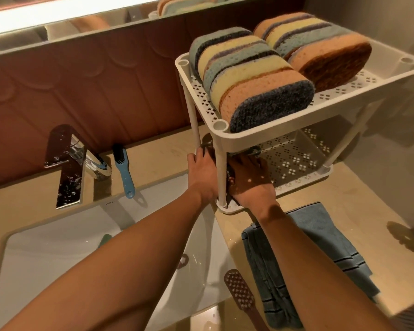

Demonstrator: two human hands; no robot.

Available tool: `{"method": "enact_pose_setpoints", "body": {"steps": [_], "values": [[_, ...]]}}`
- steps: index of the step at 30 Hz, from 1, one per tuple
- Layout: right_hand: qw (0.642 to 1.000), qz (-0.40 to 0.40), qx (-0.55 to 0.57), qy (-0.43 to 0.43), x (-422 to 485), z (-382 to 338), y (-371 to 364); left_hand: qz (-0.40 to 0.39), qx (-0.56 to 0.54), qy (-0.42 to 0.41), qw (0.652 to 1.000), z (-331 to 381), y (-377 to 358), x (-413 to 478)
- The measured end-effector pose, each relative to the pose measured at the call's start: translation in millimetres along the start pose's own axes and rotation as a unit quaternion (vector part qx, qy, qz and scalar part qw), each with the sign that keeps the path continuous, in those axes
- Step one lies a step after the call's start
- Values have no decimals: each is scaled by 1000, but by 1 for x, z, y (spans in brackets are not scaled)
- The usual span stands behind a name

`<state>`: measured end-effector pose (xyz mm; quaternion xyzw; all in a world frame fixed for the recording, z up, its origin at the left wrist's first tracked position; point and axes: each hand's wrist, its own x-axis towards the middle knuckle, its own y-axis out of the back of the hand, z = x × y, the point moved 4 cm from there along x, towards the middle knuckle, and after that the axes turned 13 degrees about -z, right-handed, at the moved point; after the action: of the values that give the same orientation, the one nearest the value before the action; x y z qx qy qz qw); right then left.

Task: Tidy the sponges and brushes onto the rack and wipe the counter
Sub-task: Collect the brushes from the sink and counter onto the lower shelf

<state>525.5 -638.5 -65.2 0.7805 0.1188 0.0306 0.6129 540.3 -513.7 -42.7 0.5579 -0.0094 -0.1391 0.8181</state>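
White plastic rack [249,139], centre frame, looks light. My left hand [202,174] and right hand [251,181] reach onto a dark object [230,176] on its lower shelf, and I cannot tell their grip. A hard shove could tip the sponges [256,75] off the top tier, upper right.

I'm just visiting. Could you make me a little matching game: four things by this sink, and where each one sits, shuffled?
Things: 1 sponges; 2 blue brush; 3 blue towel; 4 brown brush.
Places: A beside the tap; B on the counter before the rack; C on the rack's top shelf; D between sink and towel.
Pairs: 1-C; 2-A; 3-B; 4-D.
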Motion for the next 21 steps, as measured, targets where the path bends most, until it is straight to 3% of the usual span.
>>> {"method": "enact_pose_setpoints", "body": {"steps": [3,6,9,11,16,21], "values": [[1000,6,-11,-1,-4,0,3,-58,-13,-5,998,0,8,-6],[999,-15,-28,-16,-5,1,-4,-84,54,-45,994,2,12,-19],[982,-143,55,-112,-14,13,-19,-86,75,-71,991,-7,14,-37],[970,-221,6,-99,-21,2,-12,-82,109,-72,988,-13,14,-45],[994,-67,43,-69,-41,-26,28,-50,94,-36,994,-10,19,-66],[995,8,-98,-19,-82,-38,40,-60,163,-57,983,7,14,-110]]}}
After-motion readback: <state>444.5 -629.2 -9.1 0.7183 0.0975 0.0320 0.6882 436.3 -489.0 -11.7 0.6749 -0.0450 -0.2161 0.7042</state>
